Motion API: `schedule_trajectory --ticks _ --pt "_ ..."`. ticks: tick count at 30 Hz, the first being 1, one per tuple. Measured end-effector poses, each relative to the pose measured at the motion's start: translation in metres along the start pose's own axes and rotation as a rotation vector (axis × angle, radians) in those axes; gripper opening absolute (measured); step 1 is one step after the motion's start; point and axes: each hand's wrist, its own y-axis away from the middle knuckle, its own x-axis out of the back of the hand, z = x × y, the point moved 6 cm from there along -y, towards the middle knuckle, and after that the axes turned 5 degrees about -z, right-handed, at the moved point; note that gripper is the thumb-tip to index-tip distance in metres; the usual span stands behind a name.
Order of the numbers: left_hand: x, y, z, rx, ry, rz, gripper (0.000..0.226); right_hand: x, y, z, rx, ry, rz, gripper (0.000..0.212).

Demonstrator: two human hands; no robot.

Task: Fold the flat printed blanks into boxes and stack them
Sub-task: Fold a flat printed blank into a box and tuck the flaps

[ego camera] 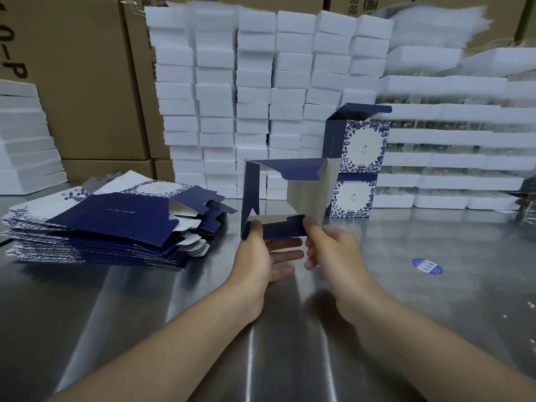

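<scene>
A blue and white printed blank point(307, 192), opened into a square tube, is held above the steel table with its open end facing me and its flaps spread. My left hand point(261, 256) holds its lower left corner, thumb on the bottom flap point(282, 229). My right hand point(330, 248) pinches the right end of that same flap. A pile of flat blanks point(110, 224) lies to the left. Two folded boxes point(356, 166) stand stacked behind, the upper one with its lid open.
White foam blocks point(255, 91) are stacked in tall columns at the back, with more white trays point(452, 146) at the right and brown cartons point(75, 82) behind. A blue round sticker point(427, 266) lies on the steel table point(145, 300) to the right.
</scene>
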Motion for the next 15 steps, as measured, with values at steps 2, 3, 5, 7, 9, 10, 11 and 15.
schedule_trajectory --ticks 2,3,5,7,9,10,11,15 --pt "0.003 -0.002 -0.001 0.005 -0.008 0.019 0.060 0.005 0.001 -0.010 0.142 0.127 0.067 0.041" --pt "0.004 -0.003 -0.002 0.005 -0.014 0.027 0.058 0.007 0.003 -0.014 0.201 0.157 0.093 0.042" --pt "0.007 -0.004 -0.002 0.002 -0.022 0.038 0.056 0.011 0.006 -0.025 0.304 0.193 0.118 0.046" --pt "0.007 -0.005 -0.004 0.006 -0.032 0.030 0.057 0.013 0.012 -0.036 0.412 0.234 0.141 0.050" --pt "0.004 -0.006 -0.005 0.003 -0.063 0.010 0.057 0.014 0.019 -0.044 0.485 0.274 0.167 0.053" --pt "0.002 -0.006 -0.005 -0.004 -0.082 0.003 0.057 0.014 0.020 -0.047 0.491 0.281 0.174 0.055" --pt "0.000 -0.006 -0.004 -0.019 -0.102 -0.005 0.055 0.015 0.020 -0.048 0.475 0.271 0.178 0.057" --pt "-0.004 -0.003 0.000 -0.134 -0.192 -0.032 0.043 0.020 0.013 -0.044 0.326 0.140 0.178 0.067"
